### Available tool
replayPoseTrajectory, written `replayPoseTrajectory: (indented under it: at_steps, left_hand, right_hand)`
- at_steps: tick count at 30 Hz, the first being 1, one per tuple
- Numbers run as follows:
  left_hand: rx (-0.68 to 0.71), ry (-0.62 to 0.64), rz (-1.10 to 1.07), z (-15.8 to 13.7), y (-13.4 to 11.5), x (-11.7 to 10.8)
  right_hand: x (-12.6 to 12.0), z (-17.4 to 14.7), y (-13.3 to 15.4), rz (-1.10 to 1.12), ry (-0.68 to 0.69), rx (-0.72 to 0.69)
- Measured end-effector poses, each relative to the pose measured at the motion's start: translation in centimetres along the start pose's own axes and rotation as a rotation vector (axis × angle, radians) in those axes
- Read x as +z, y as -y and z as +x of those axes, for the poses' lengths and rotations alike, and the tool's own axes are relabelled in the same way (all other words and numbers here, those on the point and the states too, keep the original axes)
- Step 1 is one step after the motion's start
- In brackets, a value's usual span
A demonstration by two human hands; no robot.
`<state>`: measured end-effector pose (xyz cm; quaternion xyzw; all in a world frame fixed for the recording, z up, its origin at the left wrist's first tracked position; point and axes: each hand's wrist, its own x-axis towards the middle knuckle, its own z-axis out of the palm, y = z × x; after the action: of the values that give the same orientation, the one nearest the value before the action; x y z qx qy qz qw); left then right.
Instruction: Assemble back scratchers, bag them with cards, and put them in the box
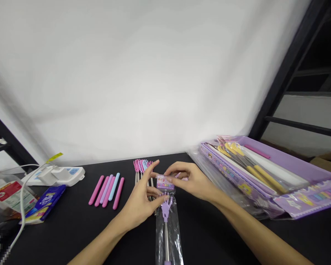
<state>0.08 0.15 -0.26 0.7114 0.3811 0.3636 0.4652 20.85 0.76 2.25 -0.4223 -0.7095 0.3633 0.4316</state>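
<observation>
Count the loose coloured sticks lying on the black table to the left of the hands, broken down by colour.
Pink sticks: 4
Purple stick: 1
Light blue stick: 1
Total: 6

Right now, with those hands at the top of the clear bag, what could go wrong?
The clear bag looks thin, so it might crease or tear where the right hand has its fingers on the small printed card at the bag's top end. The left hand is close to the row of sticks, so it could nudge them out of line. And the loose pink, purple and blue rods look round, so a bump might roll them.
</observation>
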Motion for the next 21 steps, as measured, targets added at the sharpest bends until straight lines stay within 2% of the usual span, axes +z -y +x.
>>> replayPoseTrajectory:
  at_steps: [3,8,13,16,19,21]
  left_hand:
    - [0.002,0.003,-0.013,0.1,-0.1,0.1]
    - [-0.03,0.001,0.006,0.2,-0.2,0.4]
    - [-0.023,-0.014,0.0,0.2,-0.4,0.5]
    - [0.049,-0.114,-0.004,0.9,-0.8,0.3]
    - [0.174,-0.304,0.011,2.6,-1.9,-0.1]
    - [0.234,-0.443,0.031,4.2,-3.0,-0.1]
  right_hand:
    - [-0.2,-0.2,0.3,-0.046,0.059,0.011]
    - [0.0,0.0,-0.1,0.008,-0.074,0.012]
    - [-0.1,0.0,-0.4,0.051,-0.025,0.021]
    - [-0.6,-0.1,-0.1,0.142,-0.052,0.144]
    - [-1.3,-0.4,0.8,0.302,0.113,0.341]
    - [-1.9,-0.8,1.3,0.322,0.205,0.356]
